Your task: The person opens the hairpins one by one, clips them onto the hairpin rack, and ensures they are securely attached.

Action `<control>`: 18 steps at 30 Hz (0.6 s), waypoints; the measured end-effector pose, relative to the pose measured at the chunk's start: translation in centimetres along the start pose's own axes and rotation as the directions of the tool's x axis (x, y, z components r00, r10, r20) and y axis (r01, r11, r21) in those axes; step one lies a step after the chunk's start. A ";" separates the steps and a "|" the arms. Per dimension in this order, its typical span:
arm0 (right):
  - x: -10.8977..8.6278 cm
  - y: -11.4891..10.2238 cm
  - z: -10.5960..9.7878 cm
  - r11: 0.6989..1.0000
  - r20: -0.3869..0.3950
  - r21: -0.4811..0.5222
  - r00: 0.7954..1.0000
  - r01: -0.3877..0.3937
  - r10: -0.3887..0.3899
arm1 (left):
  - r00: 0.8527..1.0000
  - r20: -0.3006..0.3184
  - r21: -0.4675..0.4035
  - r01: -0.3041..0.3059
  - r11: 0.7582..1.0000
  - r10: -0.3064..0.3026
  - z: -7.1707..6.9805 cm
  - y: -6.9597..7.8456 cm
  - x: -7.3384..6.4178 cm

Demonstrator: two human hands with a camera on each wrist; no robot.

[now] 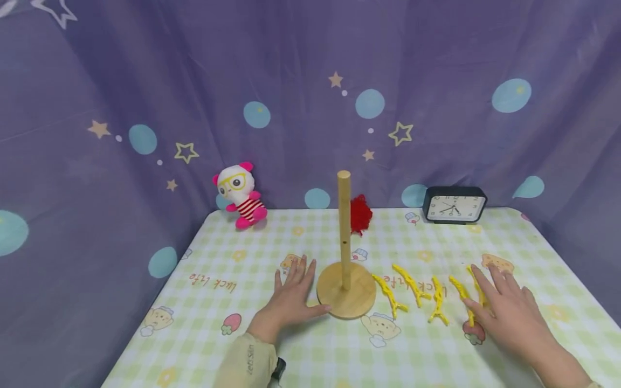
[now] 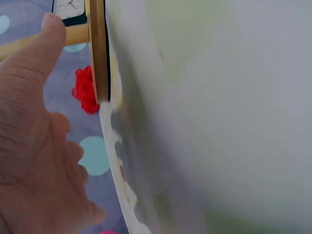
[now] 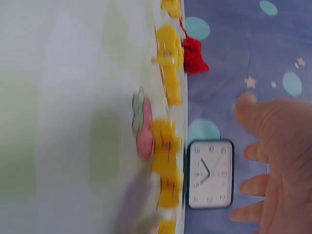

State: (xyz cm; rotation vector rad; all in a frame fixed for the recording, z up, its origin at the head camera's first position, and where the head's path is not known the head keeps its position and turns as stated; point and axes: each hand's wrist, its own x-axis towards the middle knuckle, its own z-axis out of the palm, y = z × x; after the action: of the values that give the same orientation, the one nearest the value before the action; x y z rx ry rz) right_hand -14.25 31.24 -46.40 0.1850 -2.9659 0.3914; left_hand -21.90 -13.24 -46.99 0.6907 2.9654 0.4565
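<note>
A round wooden base with an upright post, a stand (image 1: 335,299), is at the middle of the table. My left hand (image 1: 290,302) is beside it with fingers spread, its thumb close to the base's left edge; whether it touches cannot be told. Several yellow branch-shaped pieces (image 1: 439,302) lie in a row to the right of the stand. Over the rightmost of these, my right hand (image 1: 511,315) has its fingers extended and partly hides them. In the right wrist view the fingers of this hand (image 3: 282,156) hold nothing.
A tangle of red yarn (image 1: 360,215) lies behind the post. At the back right stands a black-framed clock (image 1: 453,207), and at the back left sits a pink and white panda doll (image 1: 245,196). A purple curtain (image 1: 301,151) hangs behind the checked tablecloth (image 1: 194,334).
</note>
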 end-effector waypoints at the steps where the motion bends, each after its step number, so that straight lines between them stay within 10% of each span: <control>1: -0.2 0.6 -0.1 1.000 -0.002 -0.004 1.000 -0.004 0.004 | 1.000 0.016 -0.009 -0.006 1.000 0.006 0.0 0.2 0.3; 6: -0.9 3.4 -0.8 0.986 0.112 -0.033 0.980 -0.163 0.165 | 0.994 0.102 -0.064 -0.021 0.998 0.027 0.2 0.8 1.5; 11: -1.8 5.4 -1.2 0.935 0.340 -0.102 0.871 -0.340 0.354 | 0.985 0.174 -0.114 0.003 0.994 0.016 0.4 1.1 2.0; 18: -3.8 6.2 -1.1 0.929 0.469 -0.097 0.807 -0.356 0.358 | 0.980 0.199 -0.116 0.000 0.993 0.024 0.8 1.2 2.5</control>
State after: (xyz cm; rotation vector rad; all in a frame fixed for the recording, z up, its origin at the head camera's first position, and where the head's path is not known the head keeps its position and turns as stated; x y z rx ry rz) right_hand -11.23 37.90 -47.55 -0.3433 -3.5004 0.4333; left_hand -23.54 -10.86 -47.41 0.6978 2.7246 0.5217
